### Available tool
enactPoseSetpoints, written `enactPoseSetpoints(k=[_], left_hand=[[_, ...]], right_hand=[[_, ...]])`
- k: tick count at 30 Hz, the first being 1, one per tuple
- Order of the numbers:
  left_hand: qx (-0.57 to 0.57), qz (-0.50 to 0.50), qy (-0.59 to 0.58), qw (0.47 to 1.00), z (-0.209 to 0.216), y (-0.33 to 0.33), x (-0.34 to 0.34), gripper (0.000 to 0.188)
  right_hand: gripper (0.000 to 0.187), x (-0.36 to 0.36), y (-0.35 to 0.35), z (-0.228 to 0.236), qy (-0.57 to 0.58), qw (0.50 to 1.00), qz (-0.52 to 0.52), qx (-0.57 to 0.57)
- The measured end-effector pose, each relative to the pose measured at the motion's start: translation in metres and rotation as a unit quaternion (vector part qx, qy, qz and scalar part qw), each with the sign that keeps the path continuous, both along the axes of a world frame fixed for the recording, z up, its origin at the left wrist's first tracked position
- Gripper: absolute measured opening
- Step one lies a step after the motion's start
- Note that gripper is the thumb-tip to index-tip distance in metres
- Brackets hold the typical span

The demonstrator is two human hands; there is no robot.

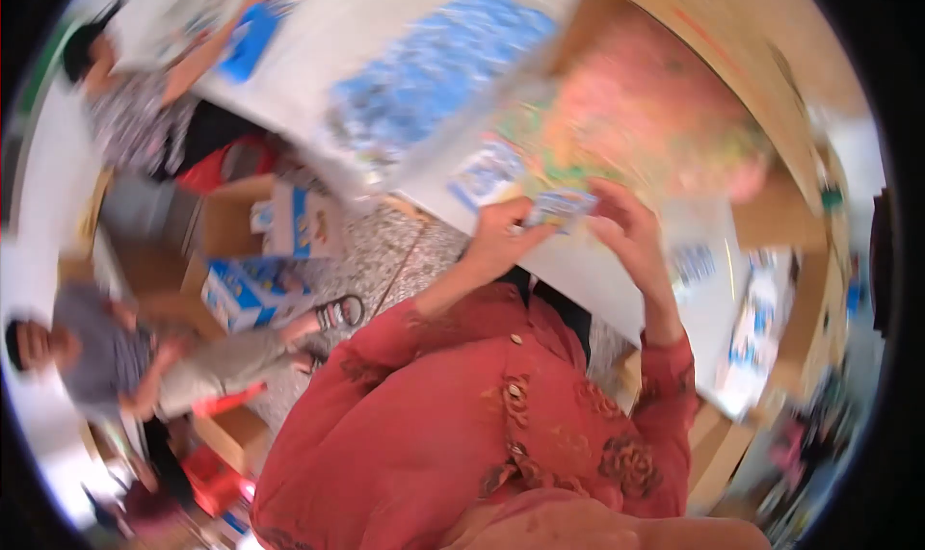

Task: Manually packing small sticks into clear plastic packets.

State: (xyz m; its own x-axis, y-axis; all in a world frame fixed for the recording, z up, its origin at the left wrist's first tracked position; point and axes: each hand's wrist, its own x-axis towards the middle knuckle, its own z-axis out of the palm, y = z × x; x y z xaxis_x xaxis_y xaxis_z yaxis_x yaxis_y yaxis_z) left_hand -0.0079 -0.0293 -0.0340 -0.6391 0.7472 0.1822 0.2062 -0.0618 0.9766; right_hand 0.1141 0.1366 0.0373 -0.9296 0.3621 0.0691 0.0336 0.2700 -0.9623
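My left hand is closed on one end of a small blue-and-white printed packet, pinching it between thumb and fingers above the table's near edge. Close to the packet's other end is my right hand. Its fingers are curved and apart, and no grip on the packet shows. Another blue-and-white packet or card lies on the white table just beyond my left hand. Past both hands lies a blurred heap of pink, orange and green pieces, too smeared to name.
A large cardboard box borders the heap. Many blue packets cover the far table. At the left, one person handles a blue item; another person sits near open cartons. A small packet lies to the right.
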Motion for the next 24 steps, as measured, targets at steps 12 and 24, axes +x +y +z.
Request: enactPoseSetpoints(k=[12, 24], left_hand=[[-0.042, -0.153, 0.05, 0.986, 0.008, 0.034, 0.038, 0.018], [-0.056, -0.037, 0.206, 0.976, 0.0, 0.035, 0.012, 0.024]], right_hand=[[0.017, 0.054, -0.022, -0.021, 0.111, 0.987, -0.116, 0.022], [0.027, 0.158, 0.049, -0.111, -0.031, 0.901, -0.431, 0.025]])
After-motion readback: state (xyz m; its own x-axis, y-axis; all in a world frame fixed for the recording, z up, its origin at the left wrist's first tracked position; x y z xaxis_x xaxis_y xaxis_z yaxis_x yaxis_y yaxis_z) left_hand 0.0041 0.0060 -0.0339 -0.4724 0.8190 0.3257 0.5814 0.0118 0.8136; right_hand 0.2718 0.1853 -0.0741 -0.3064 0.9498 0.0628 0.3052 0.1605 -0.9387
